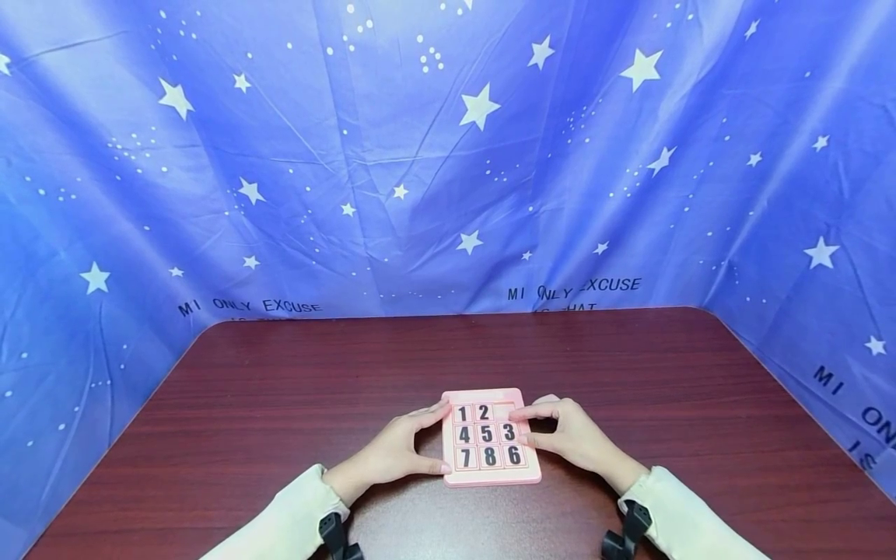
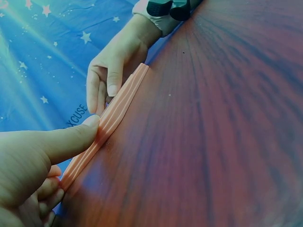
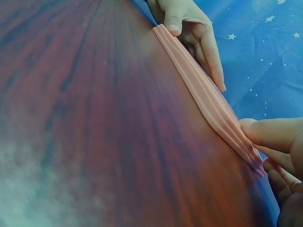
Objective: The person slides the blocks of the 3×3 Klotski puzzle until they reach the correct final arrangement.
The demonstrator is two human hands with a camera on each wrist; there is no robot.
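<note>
A pink number slide puzzle lies on the table in the head view. Its tiles read 1, 2, blank, then 4, 5, 3, then 7, 8, 6. My left hand grips its left side, thumb at the lower corner and fingers by the upper one. On the right side, my right hand holds the frame; its index fingertip reaches the blank slot and its thumb tip is beside the 3 tile. Both wrist views show the ridged pink edge of the puzzle edge-on, hiding its numbers. The thumb of the right hand touches the rim.
The dark red wooden table extends around the puzzle on all sides. Behind and beside it hangs a blue curtain with white stars and printed words. A black wrist device is on each sleeve.
</note>
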